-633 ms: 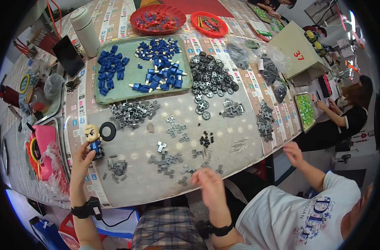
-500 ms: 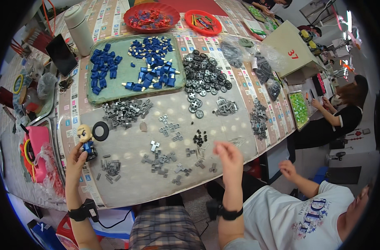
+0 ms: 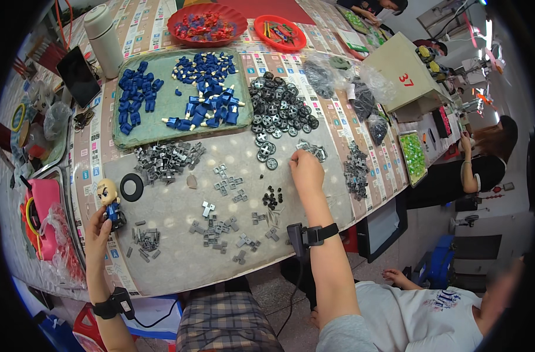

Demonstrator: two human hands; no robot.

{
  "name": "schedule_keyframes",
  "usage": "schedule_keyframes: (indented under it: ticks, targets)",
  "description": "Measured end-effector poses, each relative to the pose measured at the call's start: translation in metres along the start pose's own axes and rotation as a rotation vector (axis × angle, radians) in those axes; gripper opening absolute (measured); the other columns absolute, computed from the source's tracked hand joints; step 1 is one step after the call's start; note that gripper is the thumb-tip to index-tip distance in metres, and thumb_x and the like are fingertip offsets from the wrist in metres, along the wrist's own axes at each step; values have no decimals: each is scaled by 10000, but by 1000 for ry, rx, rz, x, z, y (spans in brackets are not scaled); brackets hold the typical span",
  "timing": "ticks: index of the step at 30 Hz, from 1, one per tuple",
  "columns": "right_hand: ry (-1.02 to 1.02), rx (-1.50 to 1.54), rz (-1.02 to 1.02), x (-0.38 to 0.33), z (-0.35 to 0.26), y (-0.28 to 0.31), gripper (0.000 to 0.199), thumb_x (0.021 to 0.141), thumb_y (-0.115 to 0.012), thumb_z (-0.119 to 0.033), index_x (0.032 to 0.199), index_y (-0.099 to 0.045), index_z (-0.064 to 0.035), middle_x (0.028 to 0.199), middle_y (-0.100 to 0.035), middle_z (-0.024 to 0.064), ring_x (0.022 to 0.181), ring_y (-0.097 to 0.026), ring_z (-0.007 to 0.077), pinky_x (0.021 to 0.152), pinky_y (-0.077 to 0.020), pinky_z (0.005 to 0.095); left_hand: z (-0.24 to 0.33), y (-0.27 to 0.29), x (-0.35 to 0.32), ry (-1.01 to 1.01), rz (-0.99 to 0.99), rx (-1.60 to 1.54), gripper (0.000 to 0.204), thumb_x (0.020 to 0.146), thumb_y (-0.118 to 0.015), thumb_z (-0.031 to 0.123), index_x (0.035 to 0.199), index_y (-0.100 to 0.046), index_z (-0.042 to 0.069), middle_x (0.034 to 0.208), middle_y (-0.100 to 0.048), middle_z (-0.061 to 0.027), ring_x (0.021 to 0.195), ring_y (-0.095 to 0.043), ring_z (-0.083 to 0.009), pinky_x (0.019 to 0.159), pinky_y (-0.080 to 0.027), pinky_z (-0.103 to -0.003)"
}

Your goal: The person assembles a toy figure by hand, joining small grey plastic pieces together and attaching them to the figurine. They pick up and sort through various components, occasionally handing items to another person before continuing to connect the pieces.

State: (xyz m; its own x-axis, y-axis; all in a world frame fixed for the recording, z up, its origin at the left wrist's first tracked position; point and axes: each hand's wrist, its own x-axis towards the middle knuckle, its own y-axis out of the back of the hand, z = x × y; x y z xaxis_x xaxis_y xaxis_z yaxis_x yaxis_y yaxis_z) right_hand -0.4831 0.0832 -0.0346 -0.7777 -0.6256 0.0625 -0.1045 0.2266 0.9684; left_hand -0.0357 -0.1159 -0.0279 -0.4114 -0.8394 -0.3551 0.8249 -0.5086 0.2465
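My left hand point(image 3: 97, 226) holds a small toy figure point(image 3: 110, 200) with a round head and blue body upright at the table's left front. My right hand point(image 3: 306, 168) reaches across the grey mat point(image 3: 173, 202), fingertips down on a small pile of silver-grey parts point(image 3: 314, 150) just below the heap of black wheels point(image 3: 278, 107). Whether the fingers have hold of a part is hidden. Loose grey plastic pieces point(image 3: 217, 226) lie scattered between my two hands, and a cluster of tiny black pieces point(image 3: 271, 197) sits left of my right wrist.
A green tray point(image 3: 167, 114) holds blue parts at the back. Two red bowls point(image 3: 207, 24) stand beyond it. A black ring point(image 3: 131, 187) lies by the figure. Another person in a white shirt point(image 3: 420, 317) sits at my right; a cardboard box point(image 3: 400, 73) stands far right.
My right hand has moved from the table's front edge forward and right to the silver-grey parts by the black wheels. My left hand keeps the figure in the same place.
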Motion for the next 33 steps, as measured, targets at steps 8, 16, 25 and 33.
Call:
schedule_keyframes:
  ticks: [8, 16, 25, 33]
  targets:
    - [3, 80, -129, -29, -13, 11, 100, 718, -606, -143, 763, -579, -58, 762, -597, 101, 714, -586, 300, 614, -463, 388, -3, -1, -1, -13, 14, -8, 470, 858, -538, 193, 1255, -395, -13, 1177, -487, -93, 1036, -476, -141, 899, -349, -255]
    - [289, 261, -63, -40, -44, 20, 171, 677, -653, -97, 816, -561, -57, 790, -527, 104, 778, -532, 285, 678, -427, 369, 1, -1, -3, -21, 30, 7, 521, 857, -536, 246, 1273, -370, -21, 1220, -457, -102, 1072, -452, -151, 929, -320, -258]
    - [321, 176, -54, -40, -41, -1, 121, 658, -653, -90, 733, -564, -58, 769, -523, 90, 795, -507, 272, 690, -417, 369, -7, 1, 3, -51, -1, 28, 505, 863, -530, 259, 1266, -388, -10, 1198, -472, -98, 1069, -454, -151, 925, -321, -258]
    - [211, 273, -14, -53, -37, -5, 111, 669, -645, -67, 718, -550, -36, 763, -508, 111, 791, -498, 293, 700, -428, 366, -6, 2, 2, -67, -13, 37, 491, 874, -505, 259, 1266, -388, -13, 1207, -469, -107, 1100, -436, -164, 950, -296, -272]
